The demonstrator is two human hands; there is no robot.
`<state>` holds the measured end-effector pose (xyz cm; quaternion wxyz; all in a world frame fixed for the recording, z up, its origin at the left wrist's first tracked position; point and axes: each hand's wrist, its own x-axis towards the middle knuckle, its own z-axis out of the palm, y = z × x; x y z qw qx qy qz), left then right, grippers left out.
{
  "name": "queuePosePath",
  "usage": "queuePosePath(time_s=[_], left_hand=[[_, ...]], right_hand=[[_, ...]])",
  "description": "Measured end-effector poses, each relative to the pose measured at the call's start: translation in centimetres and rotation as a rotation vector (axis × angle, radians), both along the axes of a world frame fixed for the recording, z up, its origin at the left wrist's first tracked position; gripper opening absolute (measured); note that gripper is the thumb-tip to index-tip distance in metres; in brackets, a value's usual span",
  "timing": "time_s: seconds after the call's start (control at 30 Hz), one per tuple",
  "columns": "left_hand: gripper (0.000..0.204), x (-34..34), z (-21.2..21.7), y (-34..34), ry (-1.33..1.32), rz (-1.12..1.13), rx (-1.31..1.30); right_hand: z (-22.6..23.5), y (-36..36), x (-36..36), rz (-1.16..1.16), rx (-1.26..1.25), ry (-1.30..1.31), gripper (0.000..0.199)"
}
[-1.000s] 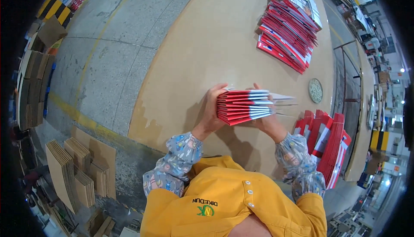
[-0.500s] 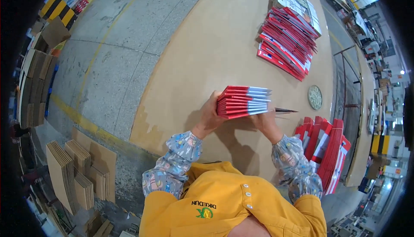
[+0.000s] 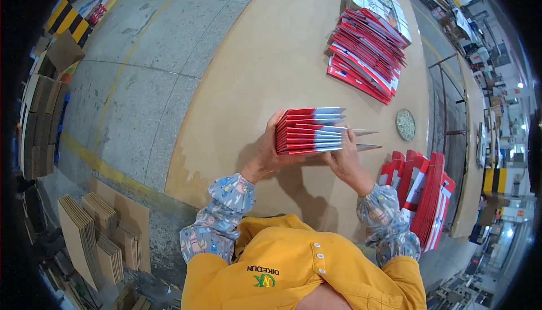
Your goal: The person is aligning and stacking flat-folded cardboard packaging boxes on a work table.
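Note:
Above the near part of the table I hold a stack of folded red-and-white cartons point(image 3: 307, 132), their folded edges facing up. My left hand point(image 3: 265, 151) is closed round the red left end. At the pale right end, my right hand point(image 3: 345, 160) is closed on the lower corner, its thumb up against the edges; some of its fingers are hidden under the stack. A few thin pointed flaps stick out to the right past that hand. Between some of the cartons narrow gaps show.
On the brown table point(image 3: 248, 78) lies a fanned pile of red cartons point(image 3: 367, 53) against a printed box point(image 3: 379, 2). A round dish of small pieces point(image 3: 405, 125) sits to the right, with more red cartons point(image 3: 420, 197) near my right sleeve. Cardboard sheets point(image 3: 101, 236) stand at lower left.
The stack and both hands have shifted slightly left. My right thumb has come up at the stack's right end, and the cartons there are spread further apart, with more flap tips sticking out.

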<state>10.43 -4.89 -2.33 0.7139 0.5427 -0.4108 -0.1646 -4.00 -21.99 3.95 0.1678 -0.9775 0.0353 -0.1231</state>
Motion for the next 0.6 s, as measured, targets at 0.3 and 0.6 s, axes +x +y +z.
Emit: queuePosePath(time_s=[0.3, 0.6], left_hand=[[0.097, 0.1, 1.0, 0.2, -0.041, 0.002, 0.069], [0.071, 0.0, -1.0, -0.2, -0.008, 0.058, 0.156]], right_hand=[[-0.1, -0.1, 0.8, 0.072, -0.132, -0.008, 0.041], [1.2, 1.6, 0.4, -0.218, 0.719, -0.341, 0.057]])
